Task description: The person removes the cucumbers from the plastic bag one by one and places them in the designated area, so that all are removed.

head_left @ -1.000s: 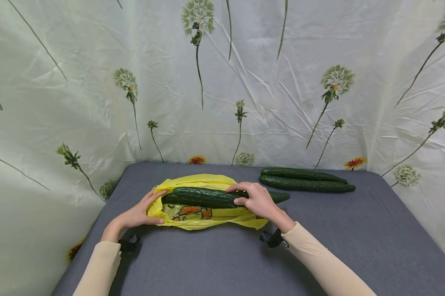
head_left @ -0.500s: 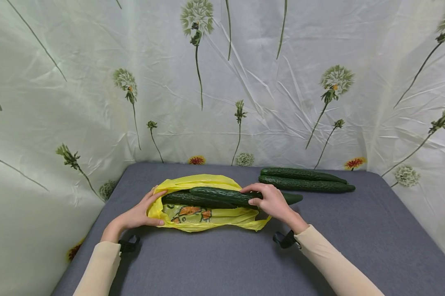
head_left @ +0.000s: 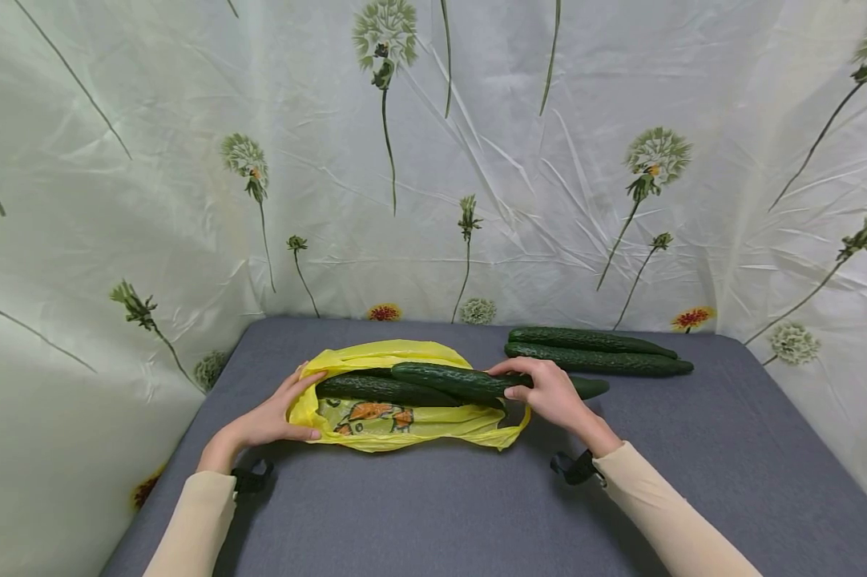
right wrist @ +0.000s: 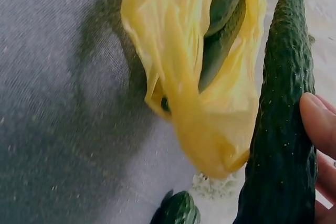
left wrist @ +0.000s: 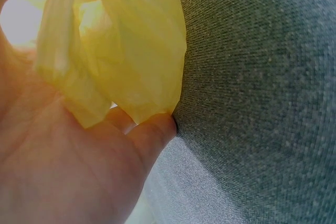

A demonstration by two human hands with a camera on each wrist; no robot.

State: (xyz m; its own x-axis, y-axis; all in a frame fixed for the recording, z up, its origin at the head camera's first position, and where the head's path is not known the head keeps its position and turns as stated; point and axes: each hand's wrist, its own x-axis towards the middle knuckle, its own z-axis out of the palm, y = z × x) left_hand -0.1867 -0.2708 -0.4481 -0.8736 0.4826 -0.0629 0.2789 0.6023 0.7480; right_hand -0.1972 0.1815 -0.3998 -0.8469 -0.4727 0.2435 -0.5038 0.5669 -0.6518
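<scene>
On the left, a left hand [head_left: 266, 417] with thumb and fingers spread apart against the rim of a yellow bag [head_left: 405, 441], mouth gaping on the grey desk [head_left: 405, 513], with two bagged cucumbers [head_left: 383, 390] close together inside. Rightward, a held cucumber [head_left: 451, 381] with its left end above the bag's contents and its right end past the bag, clamped between the thumb and fingers of the right hand [head_left: 550, 397]. Farther right, toward the back of the desk, a loose pair of cucumbers [head_left: 599, 360] side by side, near a white floral cloth [head_left: 433, 232].
</scene>
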